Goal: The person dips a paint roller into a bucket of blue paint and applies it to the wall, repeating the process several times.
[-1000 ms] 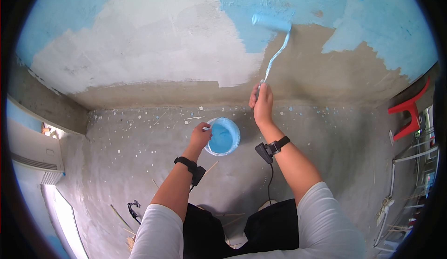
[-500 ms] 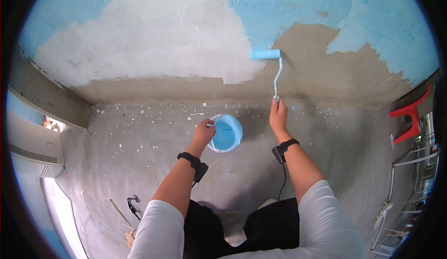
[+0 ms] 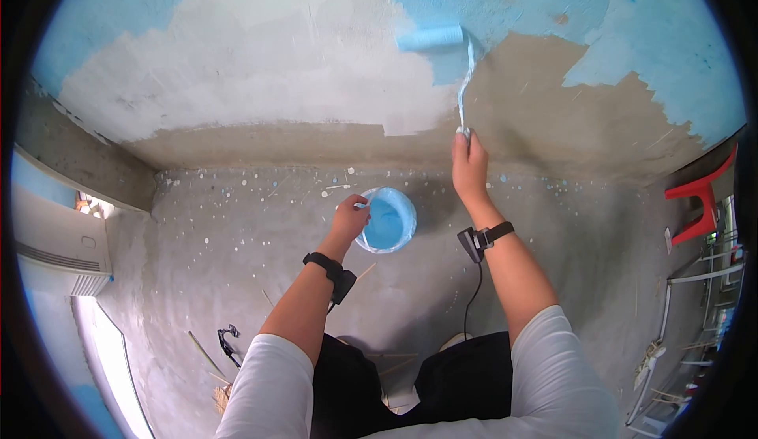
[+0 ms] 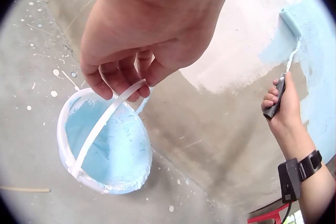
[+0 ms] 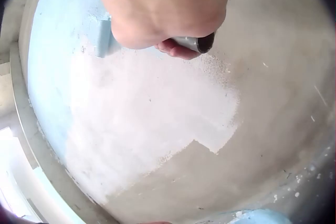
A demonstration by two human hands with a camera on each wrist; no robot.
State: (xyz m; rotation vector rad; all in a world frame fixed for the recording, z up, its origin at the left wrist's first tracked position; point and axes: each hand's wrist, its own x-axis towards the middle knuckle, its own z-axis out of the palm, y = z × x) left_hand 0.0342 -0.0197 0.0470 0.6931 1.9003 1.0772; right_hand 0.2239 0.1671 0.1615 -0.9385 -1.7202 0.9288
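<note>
The right hand (image 3: 471,169) grips the dark handle (image 4: 275,100) of a paint roller, whose blue sleeve (image 3: 430,38) lies against the wall where blue meets white. In the right wrist view the roller sleeve (image 5: 103,37) shows beside the right hand (image 5: 163,8), with the handle's end sticking out past the fingers. The left hand (image 3: 349,219) pinches the white bail (image 4: 100,125) of a bucket (image 4: 64,139) holding light blue paint. In the left wrist view the left hand's (image 4: 152,24) fingertips curl round that bail above the bucket's rim.
The wall (image 3: 260,60) has blue, white and bare grey-brown areas. Paint spots and thin sticks (image 3: 366,271) lie on the concrete floor (image 3: 237,234). A red plastic stool (image 3: 698,202) and a metal frame (image 3: 668,313) stand at right; a white panelled unit (image 3: 63,245) is at left.
The roller went down the wall, then back up and to the left, and the right hand moved with it. The left hand stays on the bail.
</note>
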